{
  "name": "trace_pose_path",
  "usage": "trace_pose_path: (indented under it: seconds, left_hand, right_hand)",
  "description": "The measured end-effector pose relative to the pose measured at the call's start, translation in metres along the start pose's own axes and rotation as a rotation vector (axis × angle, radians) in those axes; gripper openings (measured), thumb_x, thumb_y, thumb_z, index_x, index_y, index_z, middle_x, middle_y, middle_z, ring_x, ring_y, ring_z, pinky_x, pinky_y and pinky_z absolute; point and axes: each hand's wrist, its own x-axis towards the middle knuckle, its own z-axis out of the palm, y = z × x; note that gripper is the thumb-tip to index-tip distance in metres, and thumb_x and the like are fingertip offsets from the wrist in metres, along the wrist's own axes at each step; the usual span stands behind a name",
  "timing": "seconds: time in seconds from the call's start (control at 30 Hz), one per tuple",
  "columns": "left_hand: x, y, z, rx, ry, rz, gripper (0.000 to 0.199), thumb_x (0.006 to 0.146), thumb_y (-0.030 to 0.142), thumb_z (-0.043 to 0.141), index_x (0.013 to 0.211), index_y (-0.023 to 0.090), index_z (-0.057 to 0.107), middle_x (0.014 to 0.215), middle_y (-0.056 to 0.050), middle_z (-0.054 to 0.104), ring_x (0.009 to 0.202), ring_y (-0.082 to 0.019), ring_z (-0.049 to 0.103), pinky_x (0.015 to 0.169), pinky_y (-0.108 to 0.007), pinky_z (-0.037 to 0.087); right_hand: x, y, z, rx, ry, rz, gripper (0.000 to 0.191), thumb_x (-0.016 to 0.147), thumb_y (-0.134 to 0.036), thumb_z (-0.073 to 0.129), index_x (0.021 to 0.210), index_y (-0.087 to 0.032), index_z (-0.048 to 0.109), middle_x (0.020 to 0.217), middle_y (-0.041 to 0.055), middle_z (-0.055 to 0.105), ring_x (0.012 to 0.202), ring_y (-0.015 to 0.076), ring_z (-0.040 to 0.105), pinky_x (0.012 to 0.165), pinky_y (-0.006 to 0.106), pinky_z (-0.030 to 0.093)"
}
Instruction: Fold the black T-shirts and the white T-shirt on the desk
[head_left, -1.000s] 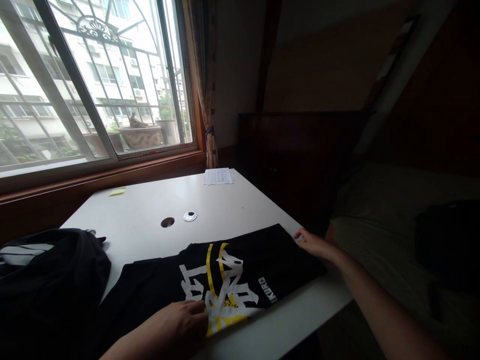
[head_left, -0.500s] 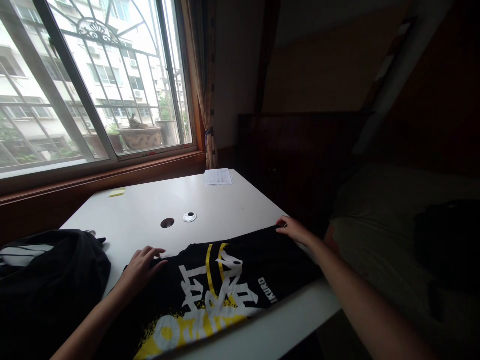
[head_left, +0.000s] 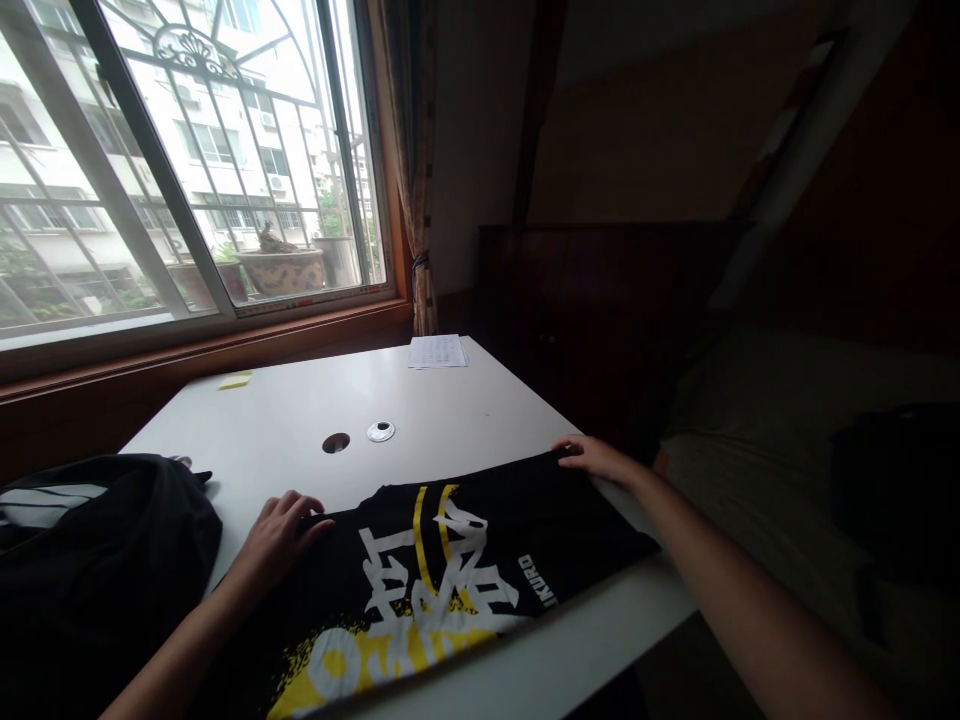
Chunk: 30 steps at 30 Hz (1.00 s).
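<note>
A black T-shirt (head_left: 525,510) with white lettering and a yellow print lies folded lengthwise across the near part of the white table. My left hand (head_left: 283,535) is at its far edge on the left, thumb and fingers curled around the cloth. At the far right corner, my right hand (head_left: 589,458) pinches the fabric between thumb and fingers. The fingertips of both hands are partly hidden. The shirt's near left part runs under my left forearm and out of view at the bottom.
A dark heap of clothing (head_left: 112,540) rests at the table's left. Farther back on the table (head_left: 300,400) are a round hole (head_left: 336,443), a silvery ring-shaped cover (head_left: 381,431), paper sheets (head_left: 438,352) and a yellow note (head_left: 235,381). A barred window (head_left: 247,150) stands behind.
The shirt's near right corner has shifted slightly right, toward the table edge. The fingers of my left hand have curled a little more onto the cloth. My right hand has barely moved.
</note>
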Motion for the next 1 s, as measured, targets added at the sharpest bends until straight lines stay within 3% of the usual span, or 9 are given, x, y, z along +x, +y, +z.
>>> trace_pose_path:
  seconds: [0.17,0.33,0.47,0.57,0.63,0.8,0.9,1.0]
  left_hand:
    - [0.0,0.005,0.002,0.057,0.046,0.031,0.043,0.095,0.063,0.044,0.1,0.025,0.065,0.102,-0.006,0.063,0.094,-0.027,0.056,0.082,-0.042,0.051]
    - [-0.003,0.011,0.005,0.131,0.107,-0.003,0.043,0.098,0.057,0.04,0.112,0.023,0.063,0.109,-0.009,0.062,0.098,-0.029,0.054,0.081,-0.042,0.05]
    - [-0.003,0.012,0.001,0.181,0.109,-0.033,0.04,0.098,0.052,0.041,0.119,0.024,0.061,0.114,-0.009,0.062,0.103,-0.029,0.054,0.086,-0.044,0.05]
    - [0.006,0.015,-0.005,0.211,0.059,-0.047,0.039,0.097,0.044,0.044,0.125,0.023,0.06,0.121,-0.012,0.06,0.107,-0.032,0.054,0.086,-0.048,0.052]
    - [0.016,0.023,-0.009,0.214,0.036,0.015,0.037,0.096,0.035,0.046,0.128,0.024,0.06,0.129,-0.012,0.058,0.115,-0.034,0.054,0.09,-0.051,0.052]
    - [0.053,0.074,-0.004,0.099,-0.039,0.323,0.034,0.1,0.029,0.045,0.13,0.028,0.062,0.139,-0.006,0.058,0.131,-0.029,0.051,0.108,-0.051,0.046]
    - [0.074,0.12,0.01,0.01,-0.126,0.492,0.037,0.102,0.027,0.045,0.137,0.03,0.057,0.14,-0.004,0.06,0.136,-0.026,0.048,0.114,-0.05,0.041]
    - [0.093,0.162,0.033,-0.069,-0.201,0.631,0.04,0.103,0.036,0.046,0.143,0.03,0.052,0.147,-0.003,0.055,0.142,-0.023,0.042,0.117,-0.045,0.039]
  right_hand:
    - [0.019,-0.003,0.015,-0.231,0.221,-0.027,0.02,0.081,-0.013,0.062,0.099,-0.021,0.069,0.101,0.0054,0.07,0.096,0.0229,0.064,0.086,0.033,0.048]
    - [0.027,-0.021,0.044,-0.388,0.382,-0.042,0.029,0.087,-0.011,0.057,0.113,-0.023,0.063,0.113,0.011,0.065,0.11,0.0295,0.055,0.095,0.041,0.042]
    - [0.016,-0.043,0.062,-0.484,0.486,-0.081,0.034,0.092,-0.019,0.054,0.126,-0.022,0.057,0.126,0.0173,0.055,0.117,0.0359,0.048,0.095,0.046,0.04]
    - [-0.002,-0.048,0.061,-0.569,0.481,-0.162,0.024,0.092,-0.023,0.054,0.116,-0.023,0.061,0.119,0.0151,0.056,0.11,0.0333,0.052,0.092,0.042,0.042]
    - [-0.019,-0.041,0.052,-0.562,0.448,-0.171,0.016,0.092,-0.024,0.053,0.105,-0.024,0.063,0.111,0.0122,0.059,0.103,0.0301,0.056,0.09,0.04,0.043]
    - [-0.075,-0.01,0.024,-0.452,0.428,-0.088,0.013,0.091,-0.036,0.057,0.091,-0.025,0.063,0.099,0.0094,0.061,0.093,0.0293,0.059,0.085,0.041,0.046]
    - [-0.107,-0.013,0.027,-0.44,0.377,-0.209,0.012,0.092,-0.037,0.06,0.094,-0.027,0.067,0.104,0.0093,0.063,0.101,0.0307,0.057,0.096,0.043,0.043]
    - [-0.129,-0.034,0.046,-0.419,0.19,-0.374,0.014,0.091,-0.03,0.063,0.104,-0.03,0.069,0.107,0.0063,0.065,0.106,0.0288,0.057,0.097,0.043,0.045]
